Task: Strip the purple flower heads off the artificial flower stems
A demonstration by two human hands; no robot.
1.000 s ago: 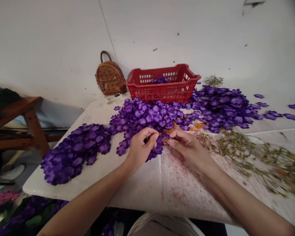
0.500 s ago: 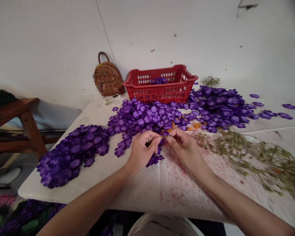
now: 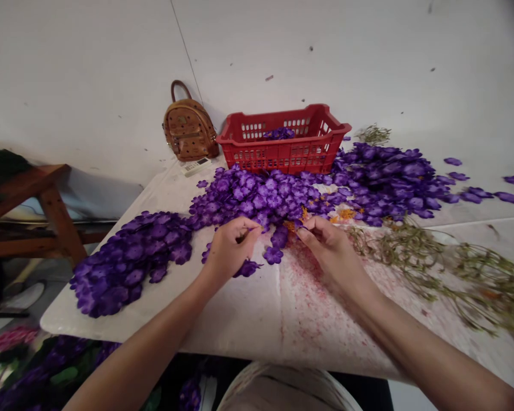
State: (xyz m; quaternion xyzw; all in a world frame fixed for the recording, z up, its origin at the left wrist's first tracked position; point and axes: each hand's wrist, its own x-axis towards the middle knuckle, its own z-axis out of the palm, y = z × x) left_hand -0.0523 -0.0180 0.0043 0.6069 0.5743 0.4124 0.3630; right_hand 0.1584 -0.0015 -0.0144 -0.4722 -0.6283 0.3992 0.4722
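- Two hands sit at the near middle of the table (image 3: pixel 248 319), and since a second ago we have drawn them apart: they were pinched together over one bloom, and now a gap shows between them.
- Our left hand (image 3: pixel 228 248) is curled narrow, fingertips pinched on something small at the edge of the flowers; we cannot tell what it is, since the fingers hide it.
- Our right hand (image 3: pixel 330 251) has its fingers bent and close together, tips down on the orange bits (image 3: pixel 341 215) by the petals; whether it grips anything we cannot tell.
- Between the hands a loose purple flower (image 3: pixel 273 254) now lies flat on the table, apart from both; we judge one piece has just been let go and the next is being picked.
- Left of us lies a separate purple heap (image 3: pixel 131 260); just beyond the hands spreads the middle purple pile (image 3: pixel 261 194).
- Right of us, bare green stems (image 3: pixel 462 274) trail along the table.
- Farthest, the red crate (image 3: pixel 282 140) holds a few blooms, with a brown backpack (image 3: pixel 189 127) beside it against the wall.
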